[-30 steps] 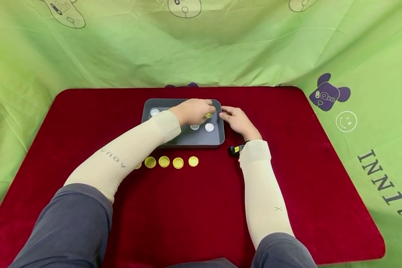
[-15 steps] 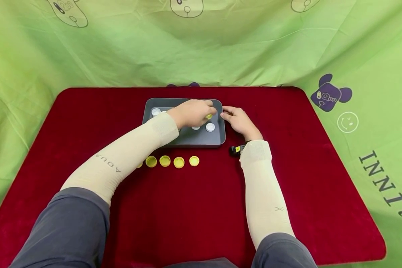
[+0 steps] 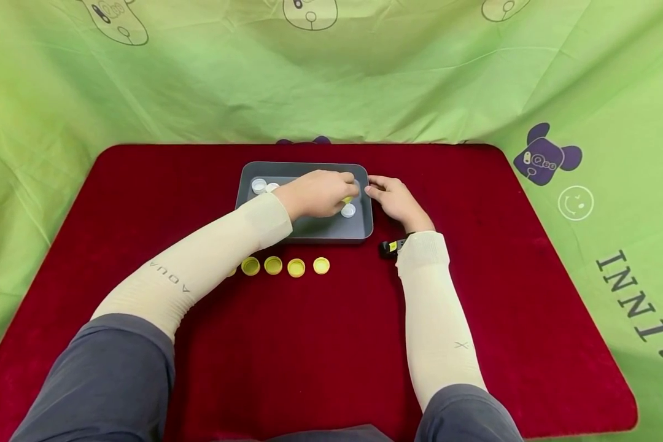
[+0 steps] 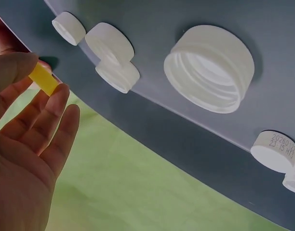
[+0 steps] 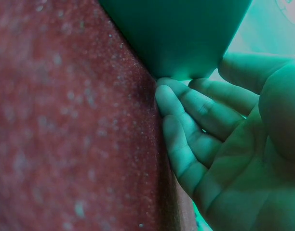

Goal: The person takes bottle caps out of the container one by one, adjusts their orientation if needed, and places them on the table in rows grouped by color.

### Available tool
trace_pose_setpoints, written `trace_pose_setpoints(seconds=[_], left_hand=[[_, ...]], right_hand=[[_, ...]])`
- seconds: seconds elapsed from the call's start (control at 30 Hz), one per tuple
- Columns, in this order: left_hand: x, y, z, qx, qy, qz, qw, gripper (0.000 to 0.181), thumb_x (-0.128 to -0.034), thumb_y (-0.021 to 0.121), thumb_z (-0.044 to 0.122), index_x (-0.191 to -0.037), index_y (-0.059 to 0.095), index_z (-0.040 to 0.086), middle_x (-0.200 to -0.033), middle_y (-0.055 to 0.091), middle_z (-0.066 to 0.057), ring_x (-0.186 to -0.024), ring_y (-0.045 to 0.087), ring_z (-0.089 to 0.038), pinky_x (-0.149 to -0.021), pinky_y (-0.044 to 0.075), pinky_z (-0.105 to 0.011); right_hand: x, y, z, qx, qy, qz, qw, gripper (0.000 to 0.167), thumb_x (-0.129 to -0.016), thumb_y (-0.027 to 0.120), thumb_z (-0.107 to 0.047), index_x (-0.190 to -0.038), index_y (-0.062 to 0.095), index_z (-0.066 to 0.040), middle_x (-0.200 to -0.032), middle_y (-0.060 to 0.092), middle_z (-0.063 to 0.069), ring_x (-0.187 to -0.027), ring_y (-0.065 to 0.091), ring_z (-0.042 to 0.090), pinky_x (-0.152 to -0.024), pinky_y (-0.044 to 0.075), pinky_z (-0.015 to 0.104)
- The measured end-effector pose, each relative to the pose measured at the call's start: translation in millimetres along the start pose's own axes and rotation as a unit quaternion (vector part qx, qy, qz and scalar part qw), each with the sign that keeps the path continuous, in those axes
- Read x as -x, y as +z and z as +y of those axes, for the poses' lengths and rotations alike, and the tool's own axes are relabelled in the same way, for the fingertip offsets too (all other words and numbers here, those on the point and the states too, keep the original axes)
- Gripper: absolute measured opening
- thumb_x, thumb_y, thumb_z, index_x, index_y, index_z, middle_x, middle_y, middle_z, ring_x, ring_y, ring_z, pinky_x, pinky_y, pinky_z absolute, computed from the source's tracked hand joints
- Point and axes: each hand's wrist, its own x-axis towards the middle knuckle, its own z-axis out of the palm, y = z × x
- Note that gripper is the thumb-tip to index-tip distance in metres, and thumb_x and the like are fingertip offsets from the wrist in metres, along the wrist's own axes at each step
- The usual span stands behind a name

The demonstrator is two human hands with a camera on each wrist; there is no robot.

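My left hand [image 3: 320, 193] reaches over the right part of a grey tray [image 3: 331, 238]. Thumb and fingertips pinch a yellow bottle cap [image 4: 43, 79], seen edge-on in the left wrist view. Several white bottle caps [image 4: 210, 70] lie inside the tray, some with the hollow side showing; the left hand and sleeve hide part of them in the head view. One white cap [image 3: 348, 210] lies just below the left fingertips. At the tray's right end, my right hand [image 3: 396, 199] rests fairly straight fingers against the outer wall near a corner, seen close in the right wrist view.
A row of yellow caps [image 3: 273, 265] lies on the red cloth-covered table [image 3: 331, 344] in front of the tray; the left sleeve partly covers its left end. A black device [image 3: 389, 248] sits at the right wrist. Green printed fabric hangs behind.
My left hand has moved slightly toward the near side of the tray, still pinching the yellow cap. My right hand stays at the tray's right end.
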Motion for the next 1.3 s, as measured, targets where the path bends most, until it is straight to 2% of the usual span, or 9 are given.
trace_pose_setpoints(seconds=[0.57, 0.83, 1.3], left_hand=[[11.0, -3.9, 14.3, 0.000, 0.004, -0.003, 1.0000, 0.026, -0.0952, 0.057, 0.011, -0.120, 0.065, 0.008, -0.107, 0.056, -0.007, -0.086, 0.056, -0.020, -0.077, 0.050, -0.037], [15.3, -6.2, 20.8, -0.009, 0.025, 0.017, 0.9995, 0.024, -0.0937, 0.058, 0.010, -0.116, 0.067, 0.008, -0.105, 0.058, -0.006, -0.092, 0.056, -0.018, -0.080, 0.049, -0.034], [24.9, -9.5, 32.1, -0.027, 0.043, 0.042, 0.9978, 0.021, -0.0911, 0.059, 0.009, -0.110, 0.068, 0.009, -0.102, 0.058, -0.006, -0.087, 0.058, -0.023, -0.076, 0.050, -0.038]], right_hand=[[0.4, -0.1, -0.8, 0.002, 0.000, 0.003, 1.0000, 0.045, -0.100, 0.054, -0.026, -0.141, 0.052, -0.007, -0.139, 0.053, 0.009, -0.128, 0.046, 0.021, -0.106, 0.035, 0.040], [0.7, -1.2, 0.4, 0.009, -0.001, 0.005, 1.0000, 0.045, -0.101, 0.053, -0.026, -0.141, 0.051, -0.007, -0.140, 0.052, 0.009, -0.128, 0.045, 0.021, -0.105, 0.036, 0.040], [0.4, -0.6, 0.4, 0.003, -0.001, 0.002, 1.0000, 0.045, -0.100, 0.053, -0.025, -0.141, 0.051, -0.006, -0.140, 0.052, 0.009, -0.130, 0.044, 0.020, -0.106, 0.034, 0.040]])
